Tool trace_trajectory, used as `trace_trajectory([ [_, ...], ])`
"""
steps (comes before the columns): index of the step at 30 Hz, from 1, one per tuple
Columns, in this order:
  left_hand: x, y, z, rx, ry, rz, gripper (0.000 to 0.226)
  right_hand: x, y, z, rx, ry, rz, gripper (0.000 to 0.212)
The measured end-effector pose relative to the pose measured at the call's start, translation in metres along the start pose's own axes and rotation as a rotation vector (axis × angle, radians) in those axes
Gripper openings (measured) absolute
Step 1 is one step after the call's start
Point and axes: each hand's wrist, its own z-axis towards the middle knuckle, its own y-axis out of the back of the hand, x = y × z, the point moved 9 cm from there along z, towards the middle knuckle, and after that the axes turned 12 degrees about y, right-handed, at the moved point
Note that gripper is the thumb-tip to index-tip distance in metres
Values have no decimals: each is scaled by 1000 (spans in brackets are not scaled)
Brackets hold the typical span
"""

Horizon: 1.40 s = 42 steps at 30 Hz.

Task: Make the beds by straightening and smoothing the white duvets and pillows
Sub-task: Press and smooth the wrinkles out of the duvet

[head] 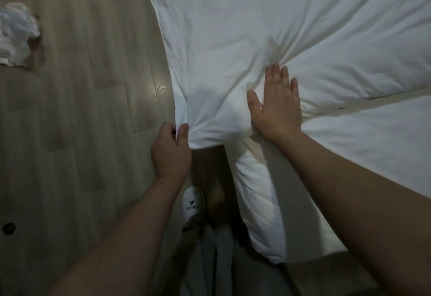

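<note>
Between left fingers [183, 132], duvet corner [210, 118] (bunched), right hand [275, 109] flat atop

Floor [81, 109]: bare wooden boards from 7 to 11 o'clock, open room for an arm beside the bed
Cloth heap [16, 34]: crumpled white, on the boards at 10 o'clock, well apart from the bed
Duvet [256, 27]: fills 12 to 3 o'clock, rumpled, its left edge overhanging the floor
Mattress corner [261, 202]: at 5 o'clock, a narrow strip of floor between it and a white shoe [193, 204] at 6 o'clock
</note>
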Motion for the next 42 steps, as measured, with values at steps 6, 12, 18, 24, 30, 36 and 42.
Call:
trace_trajectory([
  [6,33,-3,12,68,39,-41,33,27,-2,-2,30,-7,-150,86],
  [12,7,-17,14,-127,167,124,31,22,-4,1,25,51,-177,80],
  [18,-132,-118,-37,43,-630,208,55,8,-7,1,23,265,-137,64],
  [24,-103,-165,-12,27,-665,318,73,-134,19,-2,19,235,-334,64],
  [30,-97,-169,-12,7,-635,359,75,-186,16,1,-11,-38,-264,68],
  [36,-106,-164,-15,-40,-571,400,73,-194,4,0,-31,-15,-222,68],
  [42,-210,-199,-122,-148,-641,445,69,-200,-2,2,-36,-12,-175,67],
])
